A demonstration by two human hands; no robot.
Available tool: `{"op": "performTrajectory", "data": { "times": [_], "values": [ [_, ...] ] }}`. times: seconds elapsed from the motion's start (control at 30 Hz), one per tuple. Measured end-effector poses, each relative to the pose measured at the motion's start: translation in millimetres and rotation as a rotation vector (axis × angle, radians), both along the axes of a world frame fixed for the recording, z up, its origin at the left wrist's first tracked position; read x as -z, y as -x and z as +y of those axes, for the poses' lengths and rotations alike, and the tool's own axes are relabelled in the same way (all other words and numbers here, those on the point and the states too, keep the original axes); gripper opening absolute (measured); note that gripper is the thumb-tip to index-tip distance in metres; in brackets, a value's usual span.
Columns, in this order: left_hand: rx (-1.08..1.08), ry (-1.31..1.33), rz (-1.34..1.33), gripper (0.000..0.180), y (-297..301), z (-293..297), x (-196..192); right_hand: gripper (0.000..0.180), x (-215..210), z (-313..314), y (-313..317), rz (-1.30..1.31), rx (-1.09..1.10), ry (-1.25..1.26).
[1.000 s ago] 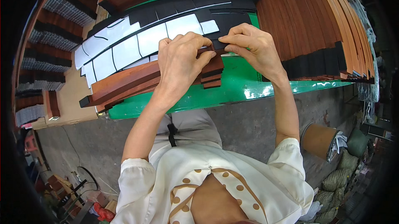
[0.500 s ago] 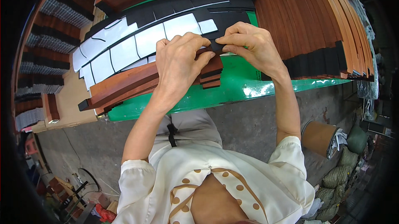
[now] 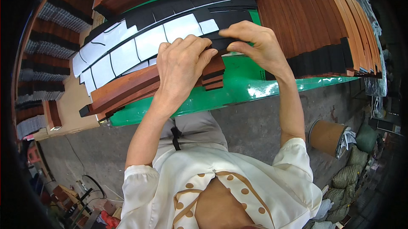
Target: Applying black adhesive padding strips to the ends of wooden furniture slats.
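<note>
My left hand [image 3: 182,63] is closed, thumb and forefinger pinching a black foam-like strip [image 3: 222,44] at the right end of a reddish-brown wooden slat [image 3: 127,85]. Part of the slat is hidden under that hand. Just right of the strip, my right hand [image 3: 257,44] has its thumb and forefinger apart, with nothing visible between them. The slat lies on top of other wooden slats [image 3: 212,81], and its left end also carries a black cover. Behind it, white-backed pieces [image 3: 148,42] and black sheets [image 3: 174,6] lie in overlapping rows.
A green tabletop [image 3: 242,76] supports the work. Many wooden slats with black ends [image 3: 306,16] stand stacked at right. More slats with wrapped ends [image 3: 55,44] fill the left side on brown cardboard [image 3: 70,101]. A brown drum [image 3: 326,137] stands on the grey floor [image 3: 255,122].
My right thumb and forefinger have parted from the black strip, the forefinger lifting away. My left hand keeps its pinch almost in place. More of the strip shows now.
</note>
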State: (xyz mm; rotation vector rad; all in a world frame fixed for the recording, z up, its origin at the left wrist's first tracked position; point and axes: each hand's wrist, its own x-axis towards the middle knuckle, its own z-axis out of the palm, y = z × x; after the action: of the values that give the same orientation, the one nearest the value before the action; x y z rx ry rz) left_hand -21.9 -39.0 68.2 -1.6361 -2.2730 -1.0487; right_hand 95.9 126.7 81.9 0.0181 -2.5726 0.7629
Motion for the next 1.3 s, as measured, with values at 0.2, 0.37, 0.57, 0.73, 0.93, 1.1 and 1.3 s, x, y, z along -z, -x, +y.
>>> {"op": "performTrajectory", "data": {
  "times": [0.2, 0.37, 0.57, 0.73, 0.93, 1.1, 1.3],
  "values": [
    [0.004, -0.013, 0.02, 0.016, -2.9, 1.9, -0.5, 0.024, 23.7, -4.8, -14.2, 0.054, 0.271, 0.575],
    [-0.008, -0.023, 0.032, 0.015, -4.7, 3.3, 0.8, 0.042, 35.4, -38.0, 5.2, 0.122, 0.398, 0.679],
    [0.051, -0.055, 0.169, 0.015, -4.7, 5.6, 5.3, 0.031, 40.2, -55.6, 11.1, 0.185, 0.588, 0.663],
    [0.033, -0.032, 0.251, 0.016, 3.0, -3.6, 9.4, 0.033, 50.4, -50.3, 19.0, 0.201, 0.551, 0.558],
    [-0.12, -0.201, 0.401, 0.033, 2.4, -83.4, -17.9, 0.036, 45.1, -32.8, -10.1, 0.023, 0.54, 0.672],
    [-0.845, -0.383, 0.254, 0.02, 44.6, -205.4, -4.1, 0.03, 39.2, -39.1, -13.6, -0.069, 0.58, 0.547],
    [-0.647, -0.33, -0.529, 0.025, 53.2, -238.3, 4.3, 0.027, 39.7, -56.5, -17.0, 0.105, 0.572, 0.704]
  ]
}}
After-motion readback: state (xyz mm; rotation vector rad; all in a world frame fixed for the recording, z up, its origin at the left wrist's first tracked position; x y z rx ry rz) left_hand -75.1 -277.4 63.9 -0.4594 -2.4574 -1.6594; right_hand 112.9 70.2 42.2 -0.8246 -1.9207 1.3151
